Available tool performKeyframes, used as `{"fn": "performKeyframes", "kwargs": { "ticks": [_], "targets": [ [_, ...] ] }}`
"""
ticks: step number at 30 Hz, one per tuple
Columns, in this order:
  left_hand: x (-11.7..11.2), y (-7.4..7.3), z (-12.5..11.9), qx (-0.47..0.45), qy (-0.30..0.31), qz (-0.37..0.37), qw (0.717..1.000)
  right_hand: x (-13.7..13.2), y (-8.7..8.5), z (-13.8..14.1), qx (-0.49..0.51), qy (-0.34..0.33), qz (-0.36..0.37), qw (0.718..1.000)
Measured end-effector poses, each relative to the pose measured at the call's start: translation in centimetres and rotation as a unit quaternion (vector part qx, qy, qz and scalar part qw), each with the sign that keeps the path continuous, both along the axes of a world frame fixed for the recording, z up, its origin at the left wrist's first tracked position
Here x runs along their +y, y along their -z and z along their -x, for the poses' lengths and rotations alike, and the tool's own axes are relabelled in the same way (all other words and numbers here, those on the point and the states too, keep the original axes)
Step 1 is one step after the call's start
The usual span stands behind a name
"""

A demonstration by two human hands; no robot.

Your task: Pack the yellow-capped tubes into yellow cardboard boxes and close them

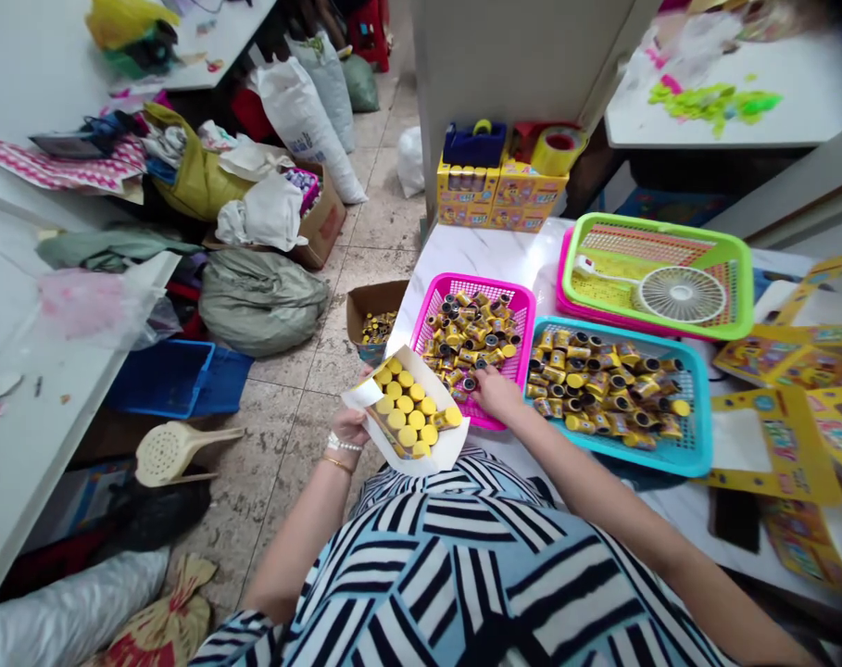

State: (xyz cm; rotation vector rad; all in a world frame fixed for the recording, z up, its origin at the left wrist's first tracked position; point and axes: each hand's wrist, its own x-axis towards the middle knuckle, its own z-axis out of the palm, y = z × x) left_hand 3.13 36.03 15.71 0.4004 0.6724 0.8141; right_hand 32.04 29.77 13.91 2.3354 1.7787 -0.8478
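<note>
My left hand (351,428) grips an open paper box (398,456) by its left side, above my lap. Inside, rows of small cylinders with yellow caps (407,435) stand close together, and one lies tilted at the box's right side. My right hand (496,394) reaches into the near end of a pink basket (533,320) full of loose cylinders (462,335), yellow-wrapped with yellow or dark ends. Its fingers are bent together among them; what they hold is hidden. Right of it, a blue basket (704,408) holds more such cylinders (594,380).
A green basket (744,278) with a white fan (681,292) stands at the table's back. Yellow packed boxes (500,195) carry tape at the far end. Flat yellow cartons (774,435) and a phone (733,519) lie right. A cardboard box (357,310) sits beside the table.
</note>
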Motion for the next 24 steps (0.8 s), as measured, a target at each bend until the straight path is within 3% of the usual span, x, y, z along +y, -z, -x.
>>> {"fn": "performKeyframes", "kwargs": {
  "ticks": [4, 8, 10, 12, 14, 16, 18, 21, 24],
  "targets": [
    [-0.8, -0.3, 0.5, 0.025, -0.031, 0.023, 0.999, 1.1, 2.1, 1.7, 0.006, -0.035, 0.008, 0.999],
    [-1.7, 0.1, 0.8, 0.026, -0.059, 0.031, 0.997, 0.8, 1.6, 0.9, 0.035, -0.046, -0.006, 0.998],
    [-2.0, 0.3, 0.8, 0.008, -0.062, 0.035, 0.997, 0.2, 0.7, -0.4, 0.121, 0.007, -0.038, 0.992],
    [-2.2, 0.5, 0.5, -0.007, -0.063, 0.042, 0.997, -0.7, -0.6, -1.6, 0.295, 0.109, -0.076, 0.946],
    [-2.3, 0.6, 0.0, -0.015, -0.067, 0.050, 0.996, -1.6, -2.4, -2.3, 0.459, 0.195, -0.098, 0.861],
    [-2.3, 0.5, -0.5, -0.016, -0.068, 0.055, 0.996, -2.3, -4.8, -2.3, 0.542, 0.203, -0.112, 0.808],
    [-2.2, 0.2, -1.0, -0.015, -0.061, 0.052, 0.997, -2.7, -7.7, -1.8, 0.565, 0.158, -0.133, 0.798],
    [-1.8, -0.6, -1.6, -0.015, -0.042, 0.027, 0.999, -2.7, -11.4, -0.6, 0.553, 0.048, -0.151, 0.818],
    [-1.4, -1.2, -1.8, -0.015, -0.027, 0.000, 1.000, -2.3, -12.8, 0.7, 0.517, 0.013, -0.184, 0.836]
  ]
}}
